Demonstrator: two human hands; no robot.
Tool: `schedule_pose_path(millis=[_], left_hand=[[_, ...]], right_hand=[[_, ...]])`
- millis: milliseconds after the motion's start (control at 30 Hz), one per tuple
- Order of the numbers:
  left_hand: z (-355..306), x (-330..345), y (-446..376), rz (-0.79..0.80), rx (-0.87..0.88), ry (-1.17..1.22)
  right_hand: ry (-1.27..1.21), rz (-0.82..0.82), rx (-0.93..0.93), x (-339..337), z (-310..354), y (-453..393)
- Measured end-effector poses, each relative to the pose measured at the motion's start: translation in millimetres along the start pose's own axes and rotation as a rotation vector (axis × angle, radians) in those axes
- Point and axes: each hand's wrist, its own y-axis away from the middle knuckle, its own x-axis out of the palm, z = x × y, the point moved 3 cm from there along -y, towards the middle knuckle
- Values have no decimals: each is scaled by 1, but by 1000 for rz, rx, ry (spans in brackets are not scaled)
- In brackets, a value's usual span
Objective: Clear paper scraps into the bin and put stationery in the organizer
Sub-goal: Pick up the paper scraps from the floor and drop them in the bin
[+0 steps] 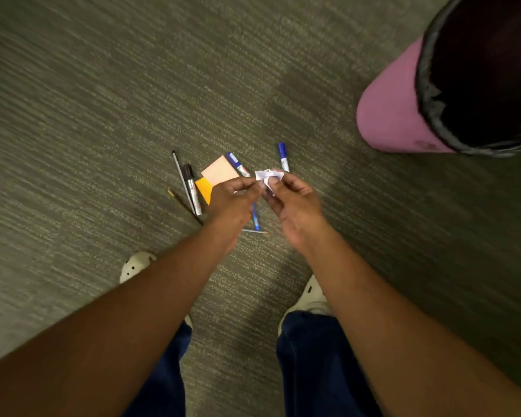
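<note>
The bin stands far right on the carpet. Left of it lie markers and note pads; pencils lie leftmost, shoes nearer.

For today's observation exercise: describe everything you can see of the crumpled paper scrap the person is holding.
The paper scrap is a small white piece, crumpled and creased, with faint bluish marks. It is held in the air above the carpet, pinched between the fingertips of the left hand and the right hand. It is not yet in the bin.
</note>
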Motion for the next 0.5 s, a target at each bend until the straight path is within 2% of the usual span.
schedule_pose_path(millis=[67, 167, 267, 333, 400, 500], left_hand=[[-16, 20, 9, 35, 48, -41], [-29, 50, 22, 143, 28, 11], [-26, 65, 27, 142, -38, -38], [-14, 67, 30, 129, -117, -113], [1, 67, 34, 129, -173, -196], [22, 64, 35, 153, -246, -224]], right_hand=[[188, -98, -144, -8, 42, 14], [432, -203, -515, -23, 127, 46], [469, -336, -972, -53, 225, 84], [490, -432, -1153, -81, 277, 96], [595, -539, -1173, -106, 308, 87], [895, -652, -1003, -144, 324, 39]])
